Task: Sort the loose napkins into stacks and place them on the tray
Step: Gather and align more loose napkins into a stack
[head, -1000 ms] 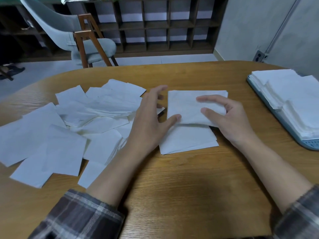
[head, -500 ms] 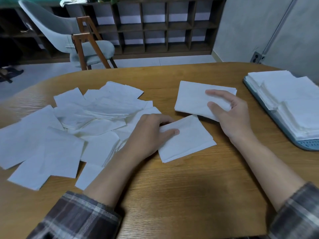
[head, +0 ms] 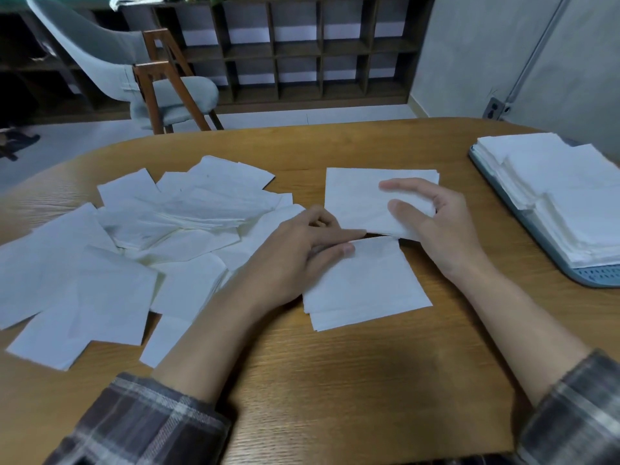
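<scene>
While the right hand (head: 439, 226) grips the far stack (head: 359, 199) left of the tray (head: 600, 275) and the left hand (head: 295, 253) pinches the near stack (head: 365, 283) beside the loose napkins (head: 151, 236), square edges, merge both, then carry flat.

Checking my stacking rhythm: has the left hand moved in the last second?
Yes. The left hand came nearer the person, off the napkin bundle held by the right hand, onto the near napkin stack.
</scene>
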A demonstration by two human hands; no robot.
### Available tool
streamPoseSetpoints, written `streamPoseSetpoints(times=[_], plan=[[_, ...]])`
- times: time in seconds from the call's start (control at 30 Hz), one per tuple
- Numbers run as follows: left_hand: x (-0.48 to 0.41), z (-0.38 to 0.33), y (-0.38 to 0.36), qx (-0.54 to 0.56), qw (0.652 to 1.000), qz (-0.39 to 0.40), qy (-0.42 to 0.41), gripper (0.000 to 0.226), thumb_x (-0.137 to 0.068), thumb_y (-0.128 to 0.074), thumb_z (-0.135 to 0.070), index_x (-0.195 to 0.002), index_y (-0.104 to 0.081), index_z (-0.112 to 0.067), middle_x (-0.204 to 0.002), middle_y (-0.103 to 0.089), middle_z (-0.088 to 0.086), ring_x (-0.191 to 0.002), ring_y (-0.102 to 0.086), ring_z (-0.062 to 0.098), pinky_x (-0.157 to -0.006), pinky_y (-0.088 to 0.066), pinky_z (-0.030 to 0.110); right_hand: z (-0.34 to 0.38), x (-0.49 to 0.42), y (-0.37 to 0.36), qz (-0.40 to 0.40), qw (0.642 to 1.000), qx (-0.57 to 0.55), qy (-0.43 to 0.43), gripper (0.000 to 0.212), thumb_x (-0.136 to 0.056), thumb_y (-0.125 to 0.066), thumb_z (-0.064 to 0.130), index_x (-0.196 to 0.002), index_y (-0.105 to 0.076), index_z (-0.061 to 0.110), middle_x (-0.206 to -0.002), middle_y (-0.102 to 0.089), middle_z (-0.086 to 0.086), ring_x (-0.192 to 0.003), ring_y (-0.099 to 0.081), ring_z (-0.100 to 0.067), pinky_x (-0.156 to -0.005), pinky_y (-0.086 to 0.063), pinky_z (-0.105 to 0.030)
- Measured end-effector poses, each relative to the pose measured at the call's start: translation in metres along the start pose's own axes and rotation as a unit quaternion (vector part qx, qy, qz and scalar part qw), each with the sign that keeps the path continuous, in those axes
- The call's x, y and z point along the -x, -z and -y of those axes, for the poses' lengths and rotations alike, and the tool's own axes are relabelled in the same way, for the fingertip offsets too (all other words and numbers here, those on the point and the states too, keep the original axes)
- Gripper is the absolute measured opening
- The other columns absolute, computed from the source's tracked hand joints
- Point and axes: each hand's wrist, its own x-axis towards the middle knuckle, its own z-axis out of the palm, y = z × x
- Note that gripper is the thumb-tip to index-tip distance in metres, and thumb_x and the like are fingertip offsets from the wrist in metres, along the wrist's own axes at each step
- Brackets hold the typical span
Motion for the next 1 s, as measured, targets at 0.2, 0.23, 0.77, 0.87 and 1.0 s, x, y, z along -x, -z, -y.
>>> streamPoseSetpoints(times=[0.2,0.23,0.77,0.87,1.0], plan=[[0.000,-0.014,0.014,0.190,0.980,-0.053,0.041,0.017,-0.105,-0.066,-0.023,-0.111,-0.082,-0.020,-0.109,-0.077,-0.010,-0.108,-0.069,0.006,-0.092,-0.053,0.024,0.003,-0.002,-0.002,0.013,0.998,-0.047,-0.048,0.023,-0.105,-0.061,0.037,-0.109,-0.082,0.027,-0.116,-0.076,0.020,-0.117,-0.064,0.005,-0.102,-0.043,-0.021],[0.000,-0.014,0.015,0.204,0.975,-0.070,0.049,0.017,-0.105,-0.066,-0.022,-0.108,-0.082,-0.018,-0.107,-0.079,-0.012,-0.106,-0.071,0.005,-0.090,-0.053,0.022,0.003,-0.002,-0.002,0.028,0.994,-0.079,-0.065,0.033,-0.104,-0.058,0.048,-0.109,-0.082,0.026,-0.118,-0.077,0.014,-0.120,-0.065,-0.004,-0.107,-0.043,-0.032],[-0.005,-0.008,0.007,0.210,0.949,-0.191,0.139,0.009,-0.093,-0.082,-0.030,-0.101,-0.080,-0.032,-0.094,-0.078,-0.004,-0.095,-0.073,0.017,-0.088,-0.059,0.050,0.017,0.015,-0.013,0.183,0.977,-0.103,-0.024,0.077,-0.090,-0.078,0.026,-0.149,-0.039,0.057,-0.134,-0.065,0.003,-0.115,-0.069,-0.019,-0.090,-0.060,-0.037],[-0.005,-0.009,0.002,0.176,0.955,-0.204,0.126,0.015,-0.091,-0.083,-0.031,-0.105,-0.079,-0.032,-0.103,-0.077,-0.014,-0.101,-0.070,0.004,-0.084,-0.055,0.026,0.017,0.014,-0.013,0.175,0.979,-0.103,-0.015,0.078,-0.095,-0.077,0.020,-0.148,-0.037,0.059,-0.144,-0.059,-0.004,-0.118,-0.068,-0.026,-0.095,-0.059,-0.048],[-0.003,-0.015,0.006,0.194,0.950,-0.187,0.157,0.042,-0.087,-0.085,-0.042,-0.126,-0.068,-0.040,-0.119,-0.070,-0.019,-0.109,-0.066,-0.005,-0.084,-0.053,0.013,0.015,0.012,-0.009,0.157,0.970,-0.185,0.000,0.070,-0.094,-0.076,0.013,-0.146,-0.044,0.049,-0.136,-0.060,-0.014,-0.113,-0.069,-0.032,-0.092,-0.060,-0.050]])
